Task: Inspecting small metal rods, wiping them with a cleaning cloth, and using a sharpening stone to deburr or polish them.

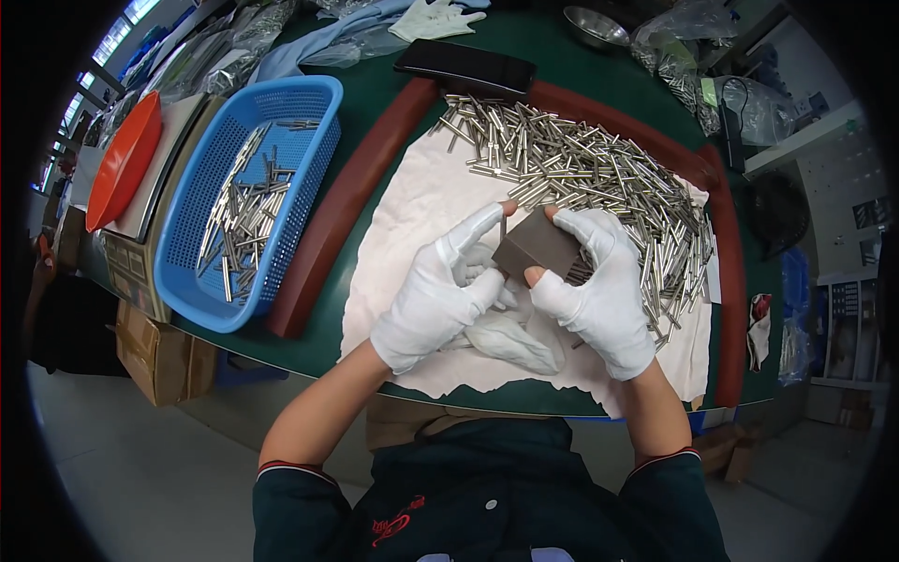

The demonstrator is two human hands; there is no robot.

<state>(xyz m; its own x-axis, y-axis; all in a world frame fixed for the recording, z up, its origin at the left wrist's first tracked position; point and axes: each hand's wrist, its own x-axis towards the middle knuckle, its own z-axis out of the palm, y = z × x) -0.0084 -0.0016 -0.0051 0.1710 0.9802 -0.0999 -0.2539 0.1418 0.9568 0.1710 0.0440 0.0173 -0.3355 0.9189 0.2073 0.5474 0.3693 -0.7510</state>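
My right hand (607, 290), in a white glove with bare fingertips, grips a dark brown rectangular block (537, 245) between thumb and fingers. My left hand (438, 295), gloved the same way, is closed beside the block's left side. A thin metal pin (503, 228) appears to stand between its index fingertip and thumb, partly hidden. Just beyond and to the right of both hands spreads a large heap of shiny metal pins (599, 164) on a pale cloth (393, 229). A crumpled white glove or cloth (513, 343) lies below the hands.
Red-brown bars (351, 211) border the cloth on the green table (323, 328). At left stand a blue perforated basket (171, 248) holding more pins and an orange dish (125, 164) on a scale. A black phone-like slab (465, 67) and metal bowl (596, 26) lie at the back.
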